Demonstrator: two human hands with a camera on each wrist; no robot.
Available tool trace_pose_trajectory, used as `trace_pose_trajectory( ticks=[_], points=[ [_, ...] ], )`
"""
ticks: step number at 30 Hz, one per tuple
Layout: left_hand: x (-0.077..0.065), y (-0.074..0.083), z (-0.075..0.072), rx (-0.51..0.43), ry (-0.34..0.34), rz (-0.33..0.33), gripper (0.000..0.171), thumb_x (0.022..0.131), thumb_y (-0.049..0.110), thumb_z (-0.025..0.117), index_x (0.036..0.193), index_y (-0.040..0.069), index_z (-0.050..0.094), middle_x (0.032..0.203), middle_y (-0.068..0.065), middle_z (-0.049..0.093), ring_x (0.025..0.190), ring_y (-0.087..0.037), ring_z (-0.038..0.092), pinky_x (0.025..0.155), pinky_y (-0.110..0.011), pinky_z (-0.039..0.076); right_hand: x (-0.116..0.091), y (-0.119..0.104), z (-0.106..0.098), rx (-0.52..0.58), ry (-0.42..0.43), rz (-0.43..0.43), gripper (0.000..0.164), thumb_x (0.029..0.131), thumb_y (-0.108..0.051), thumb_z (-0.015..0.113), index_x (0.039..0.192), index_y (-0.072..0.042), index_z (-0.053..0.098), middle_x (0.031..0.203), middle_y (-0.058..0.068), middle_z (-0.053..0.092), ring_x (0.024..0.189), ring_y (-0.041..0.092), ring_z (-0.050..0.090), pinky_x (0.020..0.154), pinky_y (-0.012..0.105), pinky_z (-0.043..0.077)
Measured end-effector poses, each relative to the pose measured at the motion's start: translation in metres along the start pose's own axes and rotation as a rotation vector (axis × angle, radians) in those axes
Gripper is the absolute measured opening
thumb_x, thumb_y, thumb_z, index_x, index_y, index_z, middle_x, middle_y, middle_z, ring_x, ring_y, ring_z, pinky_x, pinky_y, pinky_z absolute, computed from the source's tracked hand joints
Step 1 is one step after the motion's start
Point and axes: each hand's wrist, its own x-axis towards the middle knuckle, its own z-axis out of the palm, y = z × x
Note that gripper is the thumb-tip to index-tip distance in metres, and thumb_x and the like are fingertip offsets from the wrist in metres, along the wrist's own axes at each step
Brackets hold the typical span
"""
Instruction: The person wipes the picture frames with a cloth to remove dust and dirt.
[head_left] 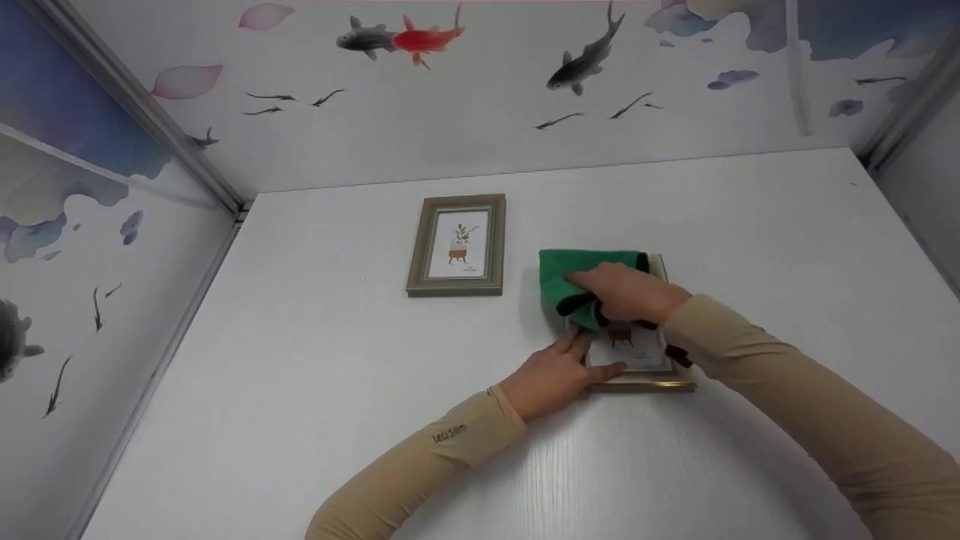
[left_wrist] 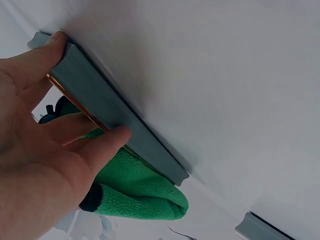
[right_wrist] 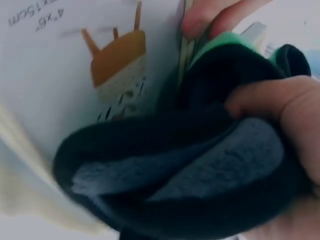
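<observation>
Frame [head_left: 649,385], head view: lay right of 2nd frame [head_left: 496,244], long axis near-far; R hand [head_left: 630,291] gripped green cloth [head_left: 561,279] over far end; L hand [head_left: 547,380], spread, touched near-left corner. L wrist: straight-ish fingers [left_wrist: 112,141] on side. R wrist: cloth bunched

Within the head view I count two picture frames [head_left: 495,247], one near centre, one right of centre. I count one green cloth [head_left: 562,271], two hands [head_left: 551,379] and two tan sleeves [head_left: 810,401]. Along the top edge I count one red fish [head_left: 424,41]; at upper left, two pink petals [head_left: 186,81].
</observation>
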Motion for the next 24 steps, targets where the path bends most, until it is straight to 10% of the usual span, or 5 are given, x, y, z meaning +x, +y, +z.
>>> trace_pose_trajectory(
  ticks=[14,24],
  points=[
    [-0.001,-0.001,-0.004,-0.084,-0.065,-0.059,0.050,0.094,0.027,0.065,0.141,0.035,0.051,0.141,-0.022,0.046,0.132,-0.039,0.040,0.084,-0.033,0.053,-0.037,0.033,-0.004,-0.242,0.119,0.000,0.046,0.086,0.009,0.066,0.130,-0.001,0.056,0.122,0.020,0.061,0.110,0.037,0.058,0.090,0.052,0.047],
    [-0.002,0.003,0.000,-0.246,-0.095,-0.125,0.053,0.094,0.027,0.065,0.142,0.037,0.048,0.148,-0.025,0.033,0.140,-0.036,0.027,0.096,-0.039,0.046,-0.043,0.071,-0.005,0.030,0.185,0.228,0.052,0.087,0.009,0.054,0.136,0.013,0.039,0.117,0.034,0.055,0.108,0.046,0.054,0.090,0.057,0.043]
  ],
)
